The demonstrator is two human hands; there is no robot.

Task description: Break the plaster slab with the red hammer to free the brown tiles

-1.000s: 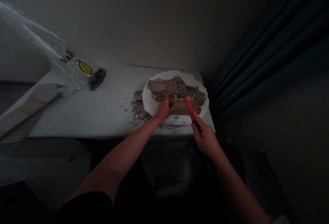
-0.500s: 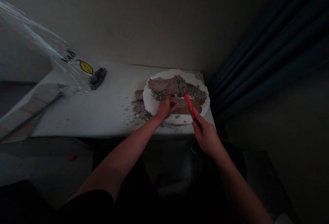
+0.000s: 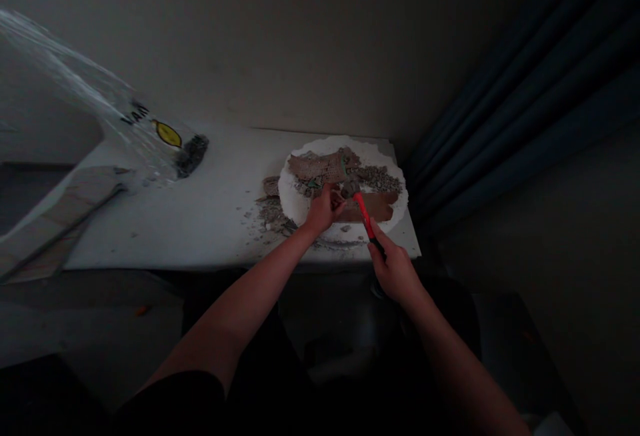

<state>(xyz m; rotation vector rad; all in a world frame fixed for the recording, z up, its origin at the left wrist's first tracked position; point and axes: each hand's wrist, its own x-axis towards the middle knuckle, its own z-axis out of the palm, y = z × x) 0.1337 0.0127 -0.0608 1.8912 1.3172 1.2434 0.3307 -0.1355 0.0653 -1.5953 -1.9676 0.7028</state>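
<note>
Right hand [image 3: 395,268] is wrapped tight around the black end of a red-and-black hammer [image 3: 363,211]. The hammer slants over the brown board [image 3: 381,209], its grey head right by the left fingertips. Honestly can't tell if the head is touching anything, since it kinda blends into the rubble behind it.

Left hand [image 3: 321,209] is down at the board's left end, fingers bunched. Can't tell if they're pinching something small; it's too dark, and the hand covers that end of the board.

All that sits over a white scalloped plate [image 3: 291,200]. Toward the back there's a mesh-textured chunk [image 3: 320,167] and crumbly grey rubble [image 3: 383,179]. More debris [image 3: 274,214] is spilled past the left rim, partly cut off from view by the plate.

Room-wise, the plate is tucked into the right end of the white table [image 3: 195,219], rim about at the side edge, front edge close too. Leftward there's a wide stretch of tabletop with a few crumbs, then a clear plastic bag [image 3: 113,96] with a lemon print, running out of frame. Blue curtain [image 3: 500,136] hangs close on the right.
</note>
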